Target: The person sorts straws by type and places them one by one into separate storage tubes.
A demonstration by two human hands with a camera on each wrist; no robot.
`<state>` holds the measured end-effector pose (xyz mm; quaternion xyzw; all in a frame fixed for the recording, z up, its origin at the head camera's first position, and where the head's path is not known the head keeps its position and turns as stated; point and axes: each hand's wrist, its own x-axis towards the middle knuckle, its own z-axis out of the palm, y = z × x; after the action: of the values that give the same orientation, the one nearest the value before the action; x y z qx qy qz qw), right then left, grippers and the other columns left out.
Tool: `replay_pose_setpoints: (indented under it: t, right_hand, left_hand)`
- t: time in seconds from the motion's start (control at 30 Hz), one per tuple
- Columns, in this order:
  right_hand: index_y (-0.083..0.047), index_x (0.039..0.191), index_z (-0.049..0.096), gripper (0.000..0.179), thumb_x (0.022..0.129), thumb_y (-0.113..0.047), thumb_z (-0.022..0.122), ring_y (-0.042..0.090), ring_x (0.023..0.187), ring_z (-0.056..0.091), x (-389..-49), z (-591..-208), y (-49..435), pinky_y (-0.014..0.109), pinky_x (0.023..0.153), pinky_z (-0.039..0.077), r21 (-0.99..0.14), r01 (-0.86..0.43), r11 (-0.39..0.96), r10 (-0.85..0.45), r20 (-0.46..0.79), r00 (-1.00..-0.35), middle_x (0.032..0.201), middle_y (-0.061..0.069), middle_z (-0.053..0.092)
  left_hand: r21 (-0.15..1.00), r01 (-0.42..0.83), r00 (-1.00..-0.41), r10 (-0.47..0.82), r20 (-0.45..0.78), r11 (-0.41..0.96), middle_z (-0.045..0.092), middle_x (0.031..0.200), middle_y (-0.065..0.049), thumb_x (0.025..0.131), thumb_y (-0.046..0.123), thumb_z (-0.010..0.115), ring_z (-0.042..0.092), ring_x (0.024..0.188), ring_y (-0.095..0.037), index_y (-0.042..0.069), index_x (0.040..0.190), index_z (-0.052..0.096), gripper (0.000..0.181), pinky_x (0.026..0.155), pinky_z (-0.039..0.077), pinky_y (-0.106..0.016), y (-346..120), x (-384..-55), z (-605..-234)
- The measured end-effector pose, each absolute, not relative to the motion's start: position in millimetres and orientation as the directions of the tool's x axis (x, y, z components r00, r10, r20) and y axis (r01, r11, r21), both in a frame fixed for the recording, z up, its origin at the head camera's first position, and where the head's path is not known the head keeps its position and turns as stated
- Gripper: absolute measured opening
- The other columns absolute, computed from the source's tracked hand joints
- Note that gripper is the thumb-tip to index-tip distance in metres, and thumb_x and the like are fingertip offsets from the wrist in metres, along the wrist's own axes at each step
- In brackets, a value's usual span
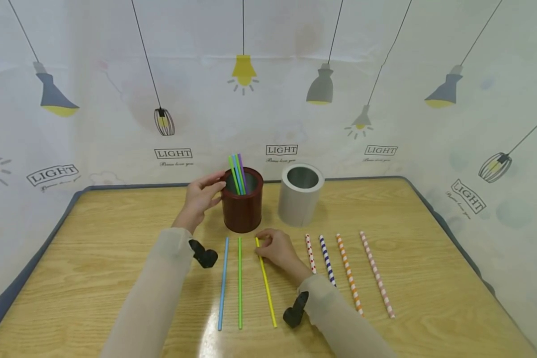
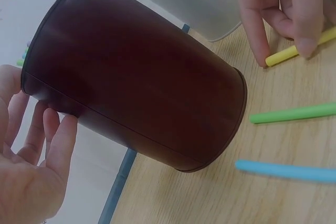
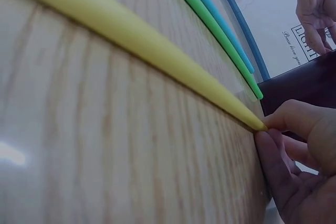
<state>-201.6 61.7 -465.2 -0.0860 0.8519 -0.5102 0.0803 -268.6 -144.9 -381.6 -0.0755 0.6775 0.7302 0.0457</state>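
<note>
My right hand (image 1: pixel 278 248) pinches the far end of a plain yellow straw (image 1: pixel 266 288) between thumb and fingertips; the straw slants along the tabletop. In the right wrist view the fingertips (image 3: pixel 270 129) meet at the tip of that straw. My left hand (image 1: pixel 200 199) holds the dark red cup (image 1: pixel 242 214) by its left side near the rim. That cup stands upright, with several plain straws (image 1: pixel 238 174) in green, blue and purple leaning inside it. Left of the yellow straw lie a green straw (image 1: pixel 239 283) and a blue straw (image 1: pixel 223 283).
A white cup (image 1: pixel 299 204) stands upright to the right of the red one. On the table's right side lie patterned paper straws: red-dotted (image 1: pixel 310 251), blue-striped (image 1: pixel 327 258), orange-striped (image 1: pixel 349 273) and pink-striped (image 1: pixel 377 273). A wall sheet printed with lamps (image 1: pixel 282 114) rises behind the wooden table (image 1: pixel 116 248).
</note>
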Motion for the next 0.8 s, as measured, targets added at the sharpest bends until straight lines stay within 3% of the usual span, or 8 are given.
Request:
replay_pose_setpoints:
  t: [0.5, 0.8]
  right_hand:
    - [0.004, 0.094, 0.064, 0.026, 0.069, 0.006, 0.067, 0.009, 0.046, 0.046, -203, -462, 61, 0.021, 0.042, 0.041, -0.927, -0.014, 0.374, -0.241, -0.083, -0.967, 0.063, 0.002, 0.054]
    - [0.008, 0.102, 0.061, 0.032, 0.071, 0.009, 0.059, 0.009, 0.051, 0.047, -211, -447, 65, 0.022, 0.044, 0.043, -0.950, 0.013, 0.312, -0.259, -0.098, -0.961, 0.071, 0.003, 0.053]
  left_hand:
    - [0.982, -0.173, -0.984, -0.029, -0.176, -0.073, 0.053, 0.117, -0.002, 0.089, 0.017, 0.062, 0.053, 0.108, -0.015, 0.011, 0.128, 0.055, 0.041, 0.088, 0.046, -0.037, -147, -269, -379]
    - [0.984, -0.164, -0.986, -0.018, -0.165, -0.068, 0.053, 0.117, -0.003, 0.089, 0.017, 0.061, 0.052, 0.109, -0.016, 0.011, 0.129, 0.055, 0.041, 0.089, 0.046, -0.038, -146, -268, -380]
